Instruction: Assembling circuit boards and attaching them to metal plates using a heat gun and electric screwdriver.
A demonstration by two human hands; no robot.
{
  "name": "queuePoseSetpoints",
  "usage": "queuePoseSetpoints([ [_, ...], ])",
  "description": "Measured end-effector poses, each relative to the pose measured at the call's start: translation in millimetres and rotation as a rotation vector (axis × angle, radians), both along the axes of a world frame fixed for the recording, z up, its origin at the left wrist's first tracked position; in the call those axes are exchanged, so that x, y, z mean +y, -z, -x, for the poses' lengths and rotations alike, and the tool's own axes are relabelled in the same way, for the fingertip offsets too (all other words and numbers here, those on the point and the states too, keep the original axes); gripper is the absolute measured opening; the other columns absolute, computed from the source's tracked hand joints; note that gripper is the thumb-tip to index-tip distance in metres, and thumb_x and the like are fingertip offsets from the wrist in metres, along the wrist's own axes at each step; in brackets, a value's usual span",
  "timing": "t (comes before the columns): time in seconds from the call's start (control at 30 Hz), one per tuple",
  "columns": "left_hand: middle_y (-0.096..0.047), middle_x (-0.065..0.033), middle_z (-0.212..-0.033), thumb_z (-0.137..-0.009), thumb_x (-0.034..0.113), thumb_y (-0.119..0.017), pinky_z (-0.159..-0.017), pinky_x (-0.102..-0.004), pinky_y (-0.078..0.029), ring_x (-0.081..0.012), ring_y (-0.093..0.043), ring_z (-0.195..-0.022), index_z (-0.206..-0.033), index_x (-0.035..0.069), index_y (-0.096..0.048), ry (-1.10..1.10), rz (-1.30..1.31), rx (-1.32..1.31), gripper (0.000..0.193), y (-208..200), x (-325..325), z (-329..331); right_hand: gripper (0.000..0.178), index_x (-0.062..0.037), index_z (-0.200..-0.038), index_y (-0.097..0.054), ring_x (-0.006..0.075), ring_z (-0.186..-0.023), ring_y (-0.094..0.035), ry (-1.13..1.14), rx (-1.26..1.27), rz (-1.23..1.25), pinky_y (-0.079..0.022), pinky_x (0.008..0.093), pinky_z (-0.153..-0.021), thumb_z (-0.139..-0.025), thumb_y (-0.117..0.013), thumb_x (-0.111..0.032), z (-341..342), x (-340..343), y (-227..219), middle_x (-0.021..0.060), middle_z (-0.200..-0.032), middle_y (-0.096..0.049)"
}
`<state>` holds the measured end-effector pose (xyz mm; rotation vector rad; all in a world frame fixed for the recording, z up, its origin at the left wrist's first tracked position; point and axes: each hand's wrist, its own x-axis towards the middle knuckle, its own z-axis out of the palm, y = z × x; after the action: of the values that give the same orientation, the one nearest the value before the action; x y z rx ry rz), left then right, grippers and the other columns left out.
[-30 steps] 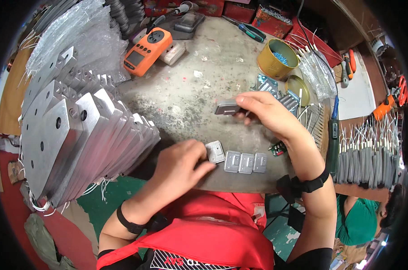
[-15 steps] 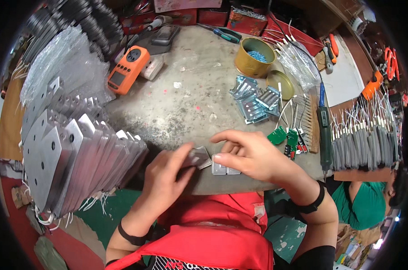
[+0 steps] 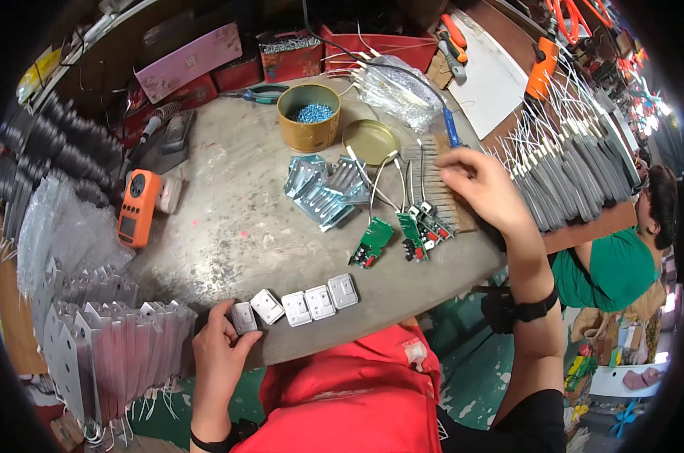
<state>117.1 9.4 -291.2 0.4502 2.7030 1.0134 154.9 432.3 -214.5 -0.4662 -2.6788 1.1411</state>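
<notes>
- Grey bench (image 3: 236, 143), worn top. Bulky stock sits out at its sides, presumably so small parts get the near edge.
- Metal plate stack (image 3: 130, 355), left side. Plates on edge, packed face to face, likely so they prop each other up.
- Grey rods (image 3: 583, 185), far right. Laid side by side, wired ends all pointing away, probably to avoid tangles.
- Right hand (image 3: 474, 181) over the bristled strip (image 3: 464, 217), just beside a blue-ended tool (image 3: 450, 128). Fingers curled; can't tell if that grip is closed on anything, the hand covers what's under it.
- Left hand (image 3: 219, 343) at the near edge. Grip lightly closed on the leftmost case (image 3: 244, 318), thumb at its near side, index finger at its far side. Opposed contact suits steadying a flat part.
- Clear packets (image 3: 327, 192), heaped mid-bench.
- Brass-coloured tin (image 3: 309, 137) behind them, lid (image 3: 370, 143) off and near it; open, I'd guess, for easy picking.
- Green boards (image 3: 372, 240), between packets and bristled strip.
- Other four cases (image 3: 320, 302), flat, running right from the leftmost. First one angled, other three about edge to edge. Lined up within easy reach, by the look.
- Blue screws (image 3: 312, 113), loose in the tin, which likely stops them rolling off.
</notes>
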Motion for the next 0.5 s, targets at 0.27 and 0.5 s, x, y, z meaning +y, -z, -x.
queuePoseSetpoints([
  [0.27, -0.057, -0.0088, -0.074, -0.061, 0.008, -0.086, -0.055, -0.0309, -0.043, -0.0183, -0.053, -0.062, -0.118, 0.003, -0.056, 0.056, 0.091, -0.116, 0.065, -4.5, 3.7, 2.2, 0.029, -0.0018, -0.105, -0.068, 0.0247, -0.094, -0.066, -0.396, -0.013, -0.302, -0.051, 0.0350, -0.083, -0.080, -0.069, -0.017, 166.2, -44.9, -9.3, 0.0140, -0.099, -0.070],
  [0.5, -0.050, -0.0183, -0.130, -0.054, 0.026, -0.088, -0.101, -0.0478, -0.039, -0.0396, -0.047, -0.121, -0.132, 0.002, -0.049, 0.432, 0.036, 0.308, 0.090, -11.4, 35.6, 13.6, 0.034, -0.0068, -0.104, -0.070, 0.0327, -0.098, -0.066, -0.371, -0.406, -0.886, -0.053, 0.0401, -0.084, -0.072, -0.074, -0.018, 248.6, -76.9, 24.8, 0.0163, -0.105, -0.069],
])
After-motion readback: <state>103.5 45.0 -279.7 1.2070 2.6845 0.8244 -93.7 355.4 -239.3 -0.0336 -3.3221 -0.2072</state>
